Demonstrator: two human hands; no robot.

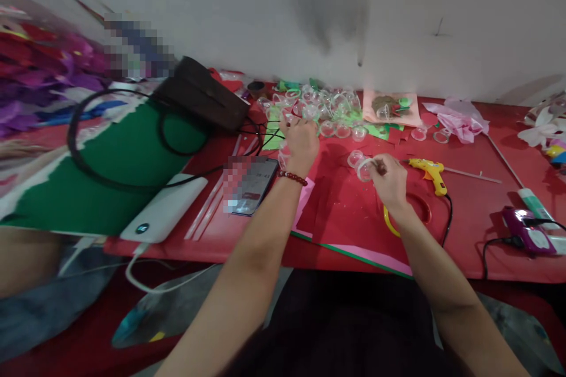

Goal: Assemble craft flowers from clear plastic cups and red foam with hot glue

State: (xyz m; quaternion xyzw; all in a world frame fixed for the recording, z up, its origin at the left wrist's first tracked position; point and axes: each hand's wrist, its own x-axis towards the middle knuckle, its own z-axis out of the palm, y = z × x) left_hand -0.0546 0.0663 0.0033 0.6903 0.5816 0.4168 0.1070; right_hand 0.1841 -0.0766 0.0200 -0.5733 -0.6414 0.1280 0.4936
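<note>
My right hand (391, 182) pinches a small clear plastic cup (364, 171) by its rim, over the red work surface. A second clear cup (354, 158) is right beside it; whether the two touch, I cannot tell. My left hand (302, 142), with a beaded bracelet at the wrist, reaches to the front left of a pile of clear plastic cups (327, 106). Its fingers are curled, and what they grip is blurred and partly hidden. Under my right wrist lie red-and-yellow scissors handles (391, 222). A yellow glue gun (430, 173) rests to the right.
A phone (254, 187), white power bank (163, 212) and clear sticks (207, 206) lie left, near a dark bag (203, 94) with looping straps. Pink tissue (464, 121) and a purple power adapter (526, 232) with cords are right. Another person's leg (30, 259) shows at left.
</note>
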